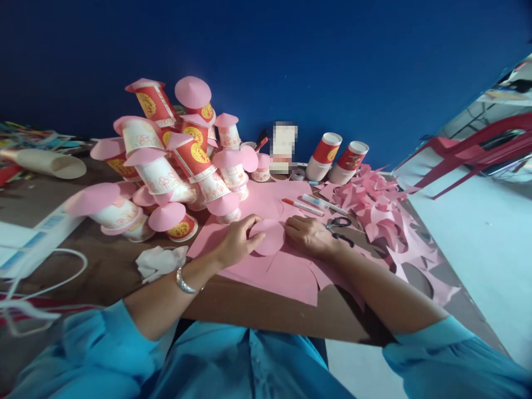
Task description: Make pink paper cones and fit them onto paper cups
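Note:
A round piece of pink paper (pixel 268 238) is held between my two hands, just above larger pink paper sheets (pixel 286 277) on the table. Its left edge is pinched by my left hand (pixel 238 241), the thumb lying on top. My right hand (pixel 308 236) is closed at the disc's right edge, with the fingers curled under so that their tips are hidden. Scissors with dark handles (pixel 343 223) lie beside my right hand. Just beyond the hands rest an orange marker (pixel 302 207) and a white marker (pixel 322 203).
At the left stand stacked paper cups with pink cone tops (pixel 193 152). Two cup stacks (pixel 324 156) lean near the blue wall (pixel 353 66). Pink paper scraps (pixel 374 205) cover the right side. A crumpled white tissue (pixel 160 262) and a white power strip (pixel 41 238) lie left.

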`<state>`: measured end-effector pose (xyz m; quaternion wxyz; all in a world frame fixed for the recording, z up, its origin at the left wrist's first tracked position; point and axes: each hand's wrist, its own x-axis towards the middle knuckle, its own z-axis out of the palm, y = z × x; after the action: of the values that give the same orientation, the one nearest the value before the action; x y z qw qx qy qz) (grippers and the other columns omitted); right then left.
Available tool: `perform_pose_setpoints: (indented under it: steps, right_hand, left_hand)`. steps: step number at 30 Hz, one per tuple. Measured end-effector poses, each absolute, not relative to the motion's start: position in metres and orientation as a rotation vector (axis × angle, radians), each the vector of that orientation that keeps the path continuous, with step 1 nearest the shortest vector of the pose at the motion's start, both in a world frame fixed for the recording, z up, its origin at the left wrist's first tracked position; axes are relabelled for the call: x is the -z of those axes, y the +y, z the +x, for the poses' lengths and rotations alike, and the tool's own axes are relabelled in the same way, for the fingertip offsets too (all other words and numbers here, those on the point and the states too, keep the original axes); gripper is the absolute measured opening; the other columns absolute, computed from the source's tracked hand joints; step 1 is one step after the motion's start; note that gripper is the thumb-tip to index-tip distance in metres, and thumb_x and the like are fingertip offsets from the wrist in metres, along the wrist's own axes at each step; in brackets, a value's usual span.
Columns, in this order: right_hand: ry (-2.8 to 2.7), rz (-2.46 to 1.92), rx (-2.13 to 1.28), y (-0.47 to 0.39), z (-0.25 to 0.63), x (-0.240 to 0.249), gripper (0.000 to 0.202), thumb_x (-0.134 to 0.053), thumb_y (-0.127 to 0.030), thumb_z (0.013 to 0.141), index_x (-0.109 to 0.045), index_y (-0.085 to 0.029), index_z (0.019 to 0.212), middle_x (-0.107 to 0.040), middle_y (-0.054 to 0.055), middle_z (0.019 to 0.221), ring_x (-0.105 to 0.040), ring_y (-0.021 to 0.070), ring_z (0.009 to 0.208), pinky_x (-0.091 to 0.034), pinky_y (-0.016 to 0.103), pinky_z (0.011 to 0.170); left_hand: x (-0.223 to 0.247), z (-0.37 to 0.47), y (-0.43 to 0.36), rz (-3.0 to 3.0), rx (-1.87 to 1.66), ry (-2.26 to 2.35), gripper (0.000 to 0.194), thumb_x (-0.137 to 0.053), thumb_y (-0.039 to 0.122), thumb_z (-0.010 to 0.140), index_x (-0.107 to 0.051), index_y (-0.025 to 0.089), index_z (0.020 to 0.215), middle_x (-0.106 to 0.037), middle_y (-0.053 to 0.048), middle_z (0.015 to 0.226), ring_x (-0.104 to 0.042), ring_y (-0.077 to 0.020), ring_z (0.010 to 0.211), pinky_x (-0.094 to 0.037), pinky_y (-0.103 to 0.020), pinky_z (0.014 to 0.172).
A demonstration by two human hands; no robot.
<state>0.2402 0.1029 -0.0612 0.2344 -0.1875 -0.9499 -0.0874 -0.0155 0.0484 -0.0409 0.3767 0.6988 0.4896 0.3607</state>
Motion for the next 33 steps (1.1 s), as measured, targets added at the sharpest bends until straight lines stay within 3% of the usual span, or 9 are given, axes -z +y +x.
perform_pose_setpoints:
  steps: [11,14,18,27,33]
  right_hand:
    - [-2.628,-0.586,0.205,0.094,0.242,0.055,0.016,-0.054,-0.019,0.105,-0.066,-0.019,0.094,-0.064,0.005,0.082,-0.058,0.0177,0.075,-0.040,0.031,0.063]
    - [-2.599,-0.599,0.151,0.092,0.242,0.054,0.013,-0.056,-0.023,0.105,-0.069,-0.019,0.106,-0.067,0.005,0.084,-0.060,0.0180,0.075,-0.043,0.032,0.064]
    - [-2.574,-0.635,0.051,0.093,0.243,0.051,0.024,-0.060,-0.024,0.104,-0.067,-0.018,0.126,-0.072,0.006,0.091,-0.065,0.0192,0.080,-0.051,0.032,0.067]
    - [-2.565,-0.653,-0.077,0.100,0.244,0.048,0.026,-0.063,-0.026,0.103,-0.066,-0.021,0.128,-0.078,0.011,0.117,-0.072,0.0252,0.107,-0.059,0.038,0.082]
    - [-2.567,-0.634,-0.010,0.102,0.244,0.050,0.029,-0.063,-0.028,0.103,-0.067,-0.020,0.131,-0.080,0.009,0.118,-0.073,0.0247,0.102,-0.058,0.037,0.081]
  left_hand:
    - [0.042,-0.016,0.047,1.775,-0.837,1.303,0.014,-0.060,0.034,0.088,-0.060,0.020,0.091,-0.060,0.003,0.077,-0.052,-0.0138,0.071,-0.040,-0.026,0.067]
    - [0.045,-0.016,0.045,1.784,-0.811,1.333,0.013,-0.061,0.034,0.089,-0.061,0.021,0.091,-0.061,0.003,0.076,-0.052,-0.0140,0.071,-0.040,-0.026,0.068]
    - [0.048,-0.017,0.044,1.786,-0.770,1.394,0.012,-0.061,0.033,0.091,-0.063,0.022,0.094,-0.061,0.003,0.073,-0.053,-0.0148,0.069,-0.040,-0.026,0.066]
    - [0.046,-0.018,0.042,1.831,-0.740,1.465,0.009,-0.059,0.030,0.092,-0.063,0.022,0.090,-0.063,0.002,0.073,-0.055,-0.0146,0.066,-0.041,-0.027,0.067]
    - [0.043,-0.018,0.044,1.785,-0.739,1.431,0.011,-0.058,0.032,0.090,-0.063,0.022,0.089,-0.059,0.004,0.068,-0.052,-0.0144,0.064,-0.039,-0.027,0.065]
